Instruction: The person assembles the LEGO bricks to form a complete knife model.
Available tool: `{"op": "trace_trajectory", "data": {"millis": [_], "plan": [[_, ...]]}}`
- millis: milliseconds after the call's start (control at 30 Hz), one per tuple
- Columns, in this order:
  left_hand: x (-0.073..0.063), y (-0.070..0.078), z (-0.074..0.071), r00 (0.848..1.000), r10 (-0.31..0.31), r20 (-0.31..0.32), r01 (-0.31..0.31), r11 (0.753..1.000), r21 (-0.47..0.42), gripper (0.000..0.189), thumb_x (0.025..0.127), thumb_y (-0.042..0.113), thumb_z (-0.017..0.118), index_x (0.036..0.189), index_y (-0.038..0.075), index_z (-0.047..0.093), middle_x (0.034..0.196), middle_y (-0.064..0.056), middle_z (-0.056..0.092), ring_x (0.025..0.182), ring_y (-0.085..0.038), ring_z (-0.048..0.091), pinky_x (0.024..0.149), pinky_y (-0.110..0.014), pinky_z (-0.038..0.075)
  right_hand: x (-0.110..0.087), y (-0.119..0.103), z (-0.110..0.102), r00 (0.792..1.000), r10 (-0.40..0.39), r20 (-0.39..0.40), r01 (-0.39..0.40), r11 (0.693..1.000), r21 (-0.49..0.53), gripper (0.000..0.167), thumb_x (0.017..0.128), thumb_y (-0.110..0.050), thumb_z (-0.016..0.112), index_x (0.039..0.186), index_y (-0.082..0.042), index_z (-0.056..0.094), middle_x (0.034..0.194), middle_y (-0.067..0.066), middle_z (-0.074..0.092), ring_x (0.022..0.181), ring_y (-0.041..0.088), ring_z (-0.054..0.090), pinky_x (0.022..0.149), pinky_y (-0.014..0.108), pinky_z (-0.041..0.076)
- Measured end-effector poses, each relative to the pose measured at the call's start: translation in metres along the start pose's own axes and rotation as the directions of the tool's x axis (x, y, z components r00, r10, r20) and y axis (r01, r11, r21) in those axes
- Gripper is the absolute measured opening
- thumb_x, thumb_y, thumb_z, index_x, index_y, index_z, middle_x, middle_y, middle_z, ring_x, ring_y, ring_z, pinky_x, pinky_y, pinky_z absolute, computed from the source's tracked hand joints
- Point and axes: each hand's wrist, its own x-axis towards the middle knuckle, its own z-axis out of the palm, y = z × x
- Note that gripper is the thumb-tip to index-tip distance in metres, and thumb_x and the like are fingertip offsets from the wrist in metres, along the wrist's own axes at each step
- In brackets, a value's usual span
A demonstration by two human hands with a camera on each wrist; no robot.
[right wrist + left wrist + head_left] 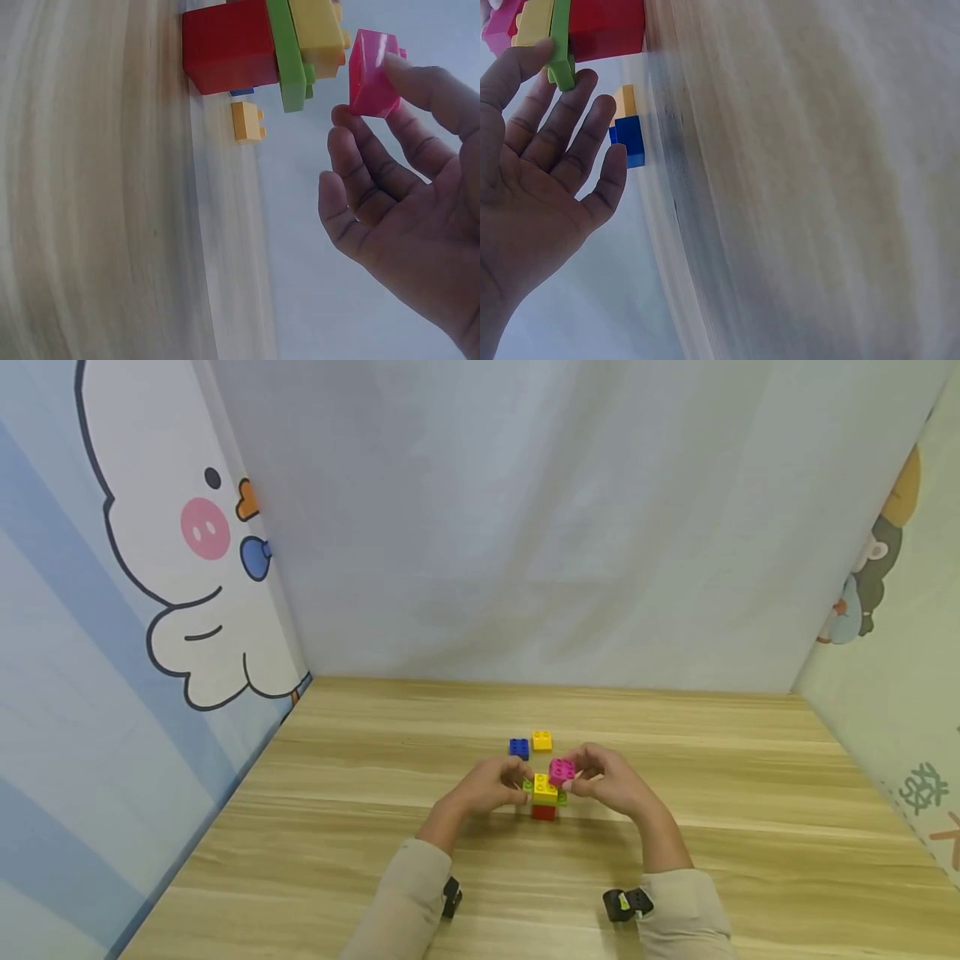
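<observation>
Head view first: I count six blocks in sight, one of them in my fingers, three in a pile and two loose. One pink block [561, 775], four studs showing on its top, is in my right hand [609, 783], pinched between thumb and fingertips while the remaining fingers curve loosely away. It is just above the right side of the stack [544, 797]; from my right wrist I see a narrow gap between the two.

Three blocks make up that upright stack: one red block [543, 812] at the bottom, one long green block [562, 798] across it with two ends jutting out, and one stacked yellow block [542, 790] on top. My left hand [487, 786] has thumb and fingers nearly closed at the green block's left end, pinching it, with the other fingers slack.

Behind the stack, two blocks lie close together on the table [525, 885]: one blue block [519, 748] and one loose yellow block [542, 742].

Two beige sleeves [686, 910] cover my forearms, and two black wrist devices [628, 905] show, one at each. One grey curtain [480, 527] hangs beyond the table, between two printed side panels [45, 735].
</observation>
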Motion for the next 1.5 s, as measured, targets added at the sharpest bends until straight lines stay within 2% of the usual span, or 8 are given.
{"op": "trace_trajectory", "data": {"millis": [233, 733, 1033, 1267, 1500], "plan": [[0.000, -0.002, 0.001, 1.000, 0.010, 0.002, -0.010, 1.000, -0.005, 0.022, 0.081, 0.009, 0.071, 0.100, 0.008, 0.061, 0.095, -0.001, 0.063, 0.089, -0.018, 0.059, 0.079, -0.033, 0.049, 0.002, -0.003, 0.004, 1.000, -0.006, 0.010, 0.006, 1.000, -0.005, 0.029, 0.079, 0.005, 0.065, 0.106, 0.010, 0.057, 0.094, 0.016, 0.059, 0.081, 0.029, 0.053, 0.066, 0.034, 0.046], [-0.001, 0.001, 0.000, 1.000, 0.017, 0.000, -0.017, 1.000, -0.002, 0.022, 0.080, 0.008, 0.071, 0.100, 0.006, 0.061, 0.092, -0.001, 0.064, 0.087, -0.017, 0.059, 0.078, -0.032, 0.049, 0.006, -0.001, 0.009, 0.998, -0.047, 0.037, 0.047, 0.999, 0.021, 0.027, 0.083, 0.001, 0.066, 0.108, 0.009, 0.058, 0.096, 0.017, 0.061, 0.083, 0.030, 0.055, 0.067, 0.035, 0.047], [-0.001, 0.002, 0.000, 1.000, -0.011, 0.000, 0.011, 1.000, -0.028, 0.023, 0.081, 0.008, 0.072, 0.101, 0.008, 0.061, 0.092, 0.001, 0.063, 0.088, -0.016, 0.058, 0.079, -0.033, 0.048, 0.005, -0.004, 0.009, 0.996, -0.072, 0.058, 0.073, 0.997, -0.010, 0.026, 0.084, 0.001, 0.065, 0.108, 0.008, 0.059, 0.096, 0.017, 0.061, 0.084, 0.030, 0.056, 0.067, 0.036, 0.048], [-0.002, 0.002, 0.000, 1.000, -0.005, -0.007, 0.004, 0.999, -0.040, 0.023, 0.080, 0.007, 0.072, 0.100, 0.007, 0.061, 0.092, 0.000, 0.062, 0.089, -0.016, 0.058, 0.079, -0.033, 0.048, 0.006, -0.008, 0.012, 0.996, -0.066, 0.056, 0.068, 0.997, -0.031, 0.024, 0.085, -0.001, 0.065, 0.107, 0.008, 0.061, 0.096, 0.017, 0.062, 0.085, 0.032, 0.056, 0.069, 0.037, 0.048], [-0.002, 0.003, 0.000, 1.000, 0.012, -0.005, -0.013, 0.999, -0.053, 0.023, 0.080, 0.006, 0.072, 0.100, 0.006, 0.061, 0.093, -0.002, 0.063, 0.090, -0.018, 0.059, 0.081, -0.035, 0.048, 0.004, -0.012, 0.014, 0.999, -0.035, 0.021, 0.036, 0.999, -0.031, 0.018, 0.089, -0.003, 0.060, 0.104, 0.006, 0.062, 0.094, 0.012, 0.062, 0.084, 0.026, 0.055, 0.072, 0.037, 0.045]]}}
